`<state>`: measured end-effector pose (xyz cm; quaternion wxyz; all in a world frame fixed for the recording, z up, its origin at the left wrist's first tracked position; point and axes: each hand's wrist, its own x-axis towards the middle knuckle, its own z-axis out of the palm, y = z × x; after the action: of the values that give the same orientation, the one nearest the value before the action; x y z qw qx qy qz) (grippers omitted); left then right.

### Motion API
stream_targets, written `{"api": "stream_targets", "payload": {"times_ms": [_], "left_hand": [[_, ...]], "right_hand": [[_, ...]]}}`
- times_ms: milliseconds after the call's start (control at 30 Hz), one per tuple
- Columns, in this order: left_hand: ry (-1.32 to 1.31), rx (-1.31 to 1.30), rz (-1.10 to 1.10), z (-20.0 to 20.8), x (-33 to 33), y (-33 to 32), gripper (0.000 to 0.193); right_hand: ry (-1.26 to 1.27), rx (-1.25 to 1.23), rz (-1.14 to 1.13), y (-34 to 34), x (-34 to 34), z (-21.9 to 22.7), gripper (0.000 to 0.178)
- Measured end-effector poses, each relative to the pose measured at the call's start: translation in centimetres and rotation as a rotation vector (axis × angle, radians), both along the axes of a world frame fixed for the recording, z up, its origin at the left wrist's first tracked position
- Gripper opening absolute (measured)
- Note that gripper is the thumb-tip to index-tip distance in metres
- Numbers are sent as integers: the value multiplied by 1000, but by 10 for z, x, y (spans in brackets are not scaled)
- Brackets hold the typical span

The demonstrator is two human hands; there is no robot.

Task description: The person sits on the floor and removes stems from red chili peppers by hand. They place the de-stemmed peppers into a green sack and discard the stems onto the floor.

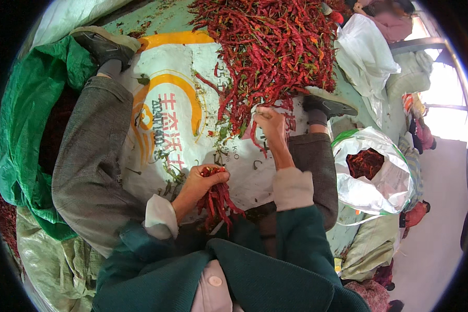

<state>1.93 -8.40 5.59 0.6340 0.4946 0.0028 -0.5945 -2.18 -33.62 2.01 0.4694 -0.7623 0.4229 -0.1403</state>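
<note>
My left hand (198,185) is closed around a bunch of dried red chili peppers (219,204), whose tips hang down over my lap. Farther forward and to the right, my right hand (270,122) pinches a single red chili pepper (256,139) that dangles below the fingers. Just beyond it lies a large heap of red chili peppers (281,52), with some green stems and leaves mixed in. Between my legs a white printed sack (192,57) is spread flat, with loose stems and leaf bits (170,169) scattered over it.
On the left a green sack (23,140) stands open, dark red inside. To the right is a white sack (395,182) with red chili in it. A white plastic bag (366,52) sits beside the heap. Other people (392,21) are along the right side.
</note>
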Motion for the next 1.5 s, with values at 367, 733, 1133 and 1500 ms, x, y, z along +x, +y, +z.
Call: {"api": "stream_targets", "payload": {"times_ms": [367, 733, 1133, 1500], "left_hand": [[-285, -163, -97, -3, -7, 4, 16], [-842, -507, -290, -6, -14, 10, 11], [-341, -169, -288, 1, -10, 6, 21], [-234, 22, -198, 4, -4, 5, 25]], "right_hand": [[-93, 370, 398, 113, -56, 67, 14], [-25, 885, 280, 118, -84, 79, 17], [188, -121, 276, 26, -54, 31, 23], [-2, 515, 98, 20, -18, 34, 19]]}}
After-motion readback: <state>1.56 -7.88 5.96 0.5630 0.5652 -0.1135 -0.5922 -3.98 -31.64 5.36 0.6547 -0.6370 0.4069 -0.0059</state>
